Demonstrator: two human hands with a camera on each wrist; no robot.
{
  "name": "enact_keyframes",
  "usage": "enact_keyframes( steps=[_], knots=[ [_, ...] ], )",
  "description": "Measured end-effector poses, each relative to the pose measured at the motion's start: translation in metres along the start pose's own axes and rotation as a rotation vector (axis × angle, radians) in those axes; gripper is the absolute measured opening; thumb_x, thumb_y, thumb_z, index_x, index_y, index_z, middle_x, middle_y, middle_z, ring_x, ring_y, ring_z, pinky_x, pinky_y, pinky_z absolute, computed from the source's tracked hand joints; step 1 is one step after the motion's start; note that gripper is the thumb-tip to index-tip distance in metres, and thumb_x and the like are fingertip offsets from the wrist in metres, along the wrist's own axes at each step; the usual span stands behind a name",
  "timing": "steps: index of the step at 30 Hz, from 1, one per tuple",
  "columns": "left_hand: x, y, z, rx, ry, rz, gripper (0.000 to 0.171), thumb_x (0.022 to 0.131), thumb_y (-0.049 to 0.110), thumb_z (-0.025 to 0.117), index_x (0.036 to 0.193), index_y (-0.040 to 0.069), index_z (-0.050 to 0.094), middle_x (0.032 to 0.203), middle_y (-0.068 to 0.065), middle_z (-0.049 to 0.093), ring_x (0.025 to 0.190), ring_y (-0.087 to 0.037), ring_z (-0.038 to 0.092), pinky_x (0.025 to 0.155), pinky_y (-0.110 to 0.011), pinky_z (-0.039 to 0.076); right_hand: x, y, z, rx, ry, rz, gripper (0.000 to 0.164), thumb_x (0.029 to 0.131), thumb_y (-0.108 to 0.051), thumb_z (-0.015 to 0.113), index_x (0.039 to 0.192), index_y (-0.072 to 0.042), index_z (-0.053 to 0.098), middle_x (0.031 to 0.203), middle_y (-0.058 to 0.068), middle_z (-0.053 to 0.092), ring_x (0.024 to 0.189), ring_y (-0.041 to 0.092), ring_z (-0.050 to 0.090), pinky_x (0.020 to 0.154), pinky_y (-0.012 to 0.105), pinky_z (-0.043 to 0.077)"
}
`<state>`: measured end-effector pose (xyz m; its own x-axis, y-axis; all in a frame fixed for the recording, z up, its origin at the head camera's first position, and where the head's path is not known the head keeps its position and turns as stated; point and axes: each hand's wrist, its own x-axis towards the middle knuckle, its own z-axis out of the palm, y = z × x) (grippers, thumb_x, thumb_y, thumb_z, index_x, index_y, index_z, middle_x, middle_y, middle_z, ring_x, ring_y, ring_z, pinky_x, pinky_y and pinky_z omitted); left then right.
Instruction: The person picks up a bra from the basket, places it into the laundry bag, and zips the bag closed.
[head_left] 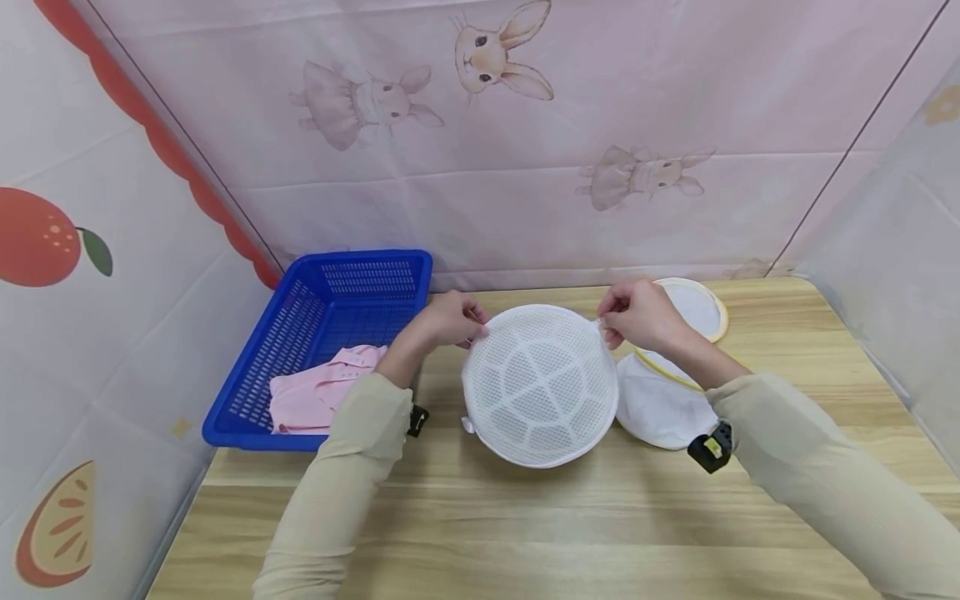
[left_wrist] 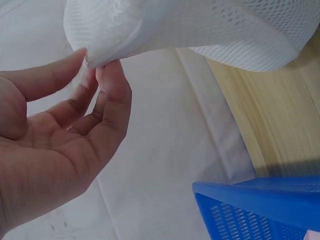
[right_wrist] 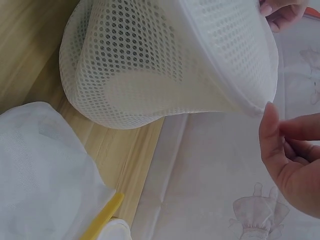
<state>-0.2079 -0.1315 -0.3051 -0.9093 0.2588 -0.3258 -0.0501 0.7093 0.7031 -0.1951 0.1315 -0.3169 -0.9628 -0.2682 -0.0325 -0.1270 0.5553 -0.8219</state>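
Note:
A round white mesh laundry bag stands tilted over the middle of the table, its circular face turned toward the head camera. My left hand pinches its rim at the upper left between thumb and fingertips, which the left wrist view shows closely. At the upper right, my right hand pinches the rim's edge. In the right wrist view the honeycomb mesh side of the bag hangs below the rim. Beside it lies a second white bag with yellow trim, partly hidden by the right forearm.
A blue plastic basket sits at the left, with a folded pink garment inside. Behind the right hand lies a round white lid with a yellow rim. The wooden table meets printed cloth walls at its back and sides.

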Motion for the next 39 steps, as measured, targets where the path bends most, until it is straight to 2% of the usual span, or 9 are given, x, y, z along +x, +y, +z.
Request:
enact_keyframes(
  steps=[5, 11, 16, 22, 30, 35, 39],
  knots=[
    [0.002, 0.006, 0.002, 0.029, -0.018, 0.033, 0.017, 0.087, 0.007, 0.059, 0.100, -0.004, 0.059, 0.095, -0.014, 0.060, 0.077, -0.021, 0.060, 0.070, -0.029, 0.053, 0.003, -0.001, 0.000, 0.016, 0.025, 0.005, 0.005, 0.083, 0.008, 0.053, 0.084, 0.010, 0.058, 0.066, 0.012, 0.059, 0.051, 0.014, 0.059, 0.052, 0.025, 0.052],
    [0.004, 0.018, 0.006, 0.065, -0.041, 0.054, 0.016, 0.085, 0.007, 0.062, 0.098, -0.002, 0.060, 0.091, -0.012, 0.061, 0.074, -0.018, 0.059, 0.064, -0.024, 0.052, 0.007, -0.005, 0.002, 0.020, 0.050, -0.005, 0.005, 0.084, 0.006, 0.055, 0.084, 0.009, 0.059, 0.069, 0.014, 0.060, 0.052, 0.015, 0.059, 0.053, 0.028, 0.054],
    [0.005, 0.021, 0.011, 0.090, -0.041, 0.064, 0.012, 0.083, 0.005, 0.064, 0.093, -0.002, 0.061, 0.087, -0.011, 0.060, 0.071, -0.017, 0.057, 0.066, -0.027, 0.053, 0.007, -0.008, 0.003, 0.020, 0.057, -0.025, 0.005, 0.083, 0.006, 0.055, 0.083, 0.009, 0.059, 0.070, 0.014, 0.060, 0.052, 0.015, 0.059, 0.053, 0.029, 0.054],
    [0.005, 0.019, 0.015, 0.074, 0.016, 0.043, 0.009, 0.083, 0.005, 0.065, 0.087, 0.000, 0.060, 0.083, -0.009, 0.059, 0.071, -0.018, 0.057, 0.067, -0.030, 0.054, 0.006, -0.009, 0.004, 0.009, 0.060, -0.018, 0.004, 0.083, 0.007, 0.056, 0.082, 0.010, 0.058, 0.067, 0.013, 0.059, 0.050, 0.015, 0.058, 0.052, 0.029, 0.053],
    [0.004, 0.017, 0.020, 0.023, 0.088, -0.013, 0.006, 0.083, 0.006, 0.065, 0.084, 0.001, 0.062, 0.082, -0.010, 0.060, 0.073, -0.023, 0.062, 0.066, -0.030, 0.054, 0.006, -0.008, 0.003, -0.083, 0.054, -0.021, 0.005, 0.082, 0.005, 0.054, 0.080, 0.006, 0.059, 0.064, 0.011, 0.058, 0.049, 0.016, 0.057, 0.049, 0.025, 0.050],
    [0.002, 0.015, 0.018, 0.003, 0.118, -0.011, 0.004, 0.083, 0.004, 0.064, 0.082, 0.000, 0.062, 0.080, -0.010, 0.059, 0.071, -0.023, 0.060, 0.059, -0.024, 0.052, 0.006, -0.006, 0.001, -0.122, 0.047, -0.032, 0.007, 0.080, 0.006, 0.052, 0.078, 0.006, 0.059, 0.062, 0.010, 0.057, 0.047, 0.015, 0.057, 0.048, 0.026, 0.050],
    [0.000, 0.008, 0.016, -0.038, 0.129, 0.000, 0.004, 0.083, 0.001, 0.063, 0.084, -0.003, 0.062, 0.080, -0.011, 0.059, 0.065, -0.019, 0.058, 0.062, -0.028, 0.054, 0.004, 0.000, -0.001, -0.123, 0.029, -0.024, 0.009, 0.080, 0.006, 0.051, 0.078, 0.006, 0.059, 0.060, 0.009, 0.057, 0.047, 0.016, 0.056, 0.049, 0.030, 0.052]
  ],
)
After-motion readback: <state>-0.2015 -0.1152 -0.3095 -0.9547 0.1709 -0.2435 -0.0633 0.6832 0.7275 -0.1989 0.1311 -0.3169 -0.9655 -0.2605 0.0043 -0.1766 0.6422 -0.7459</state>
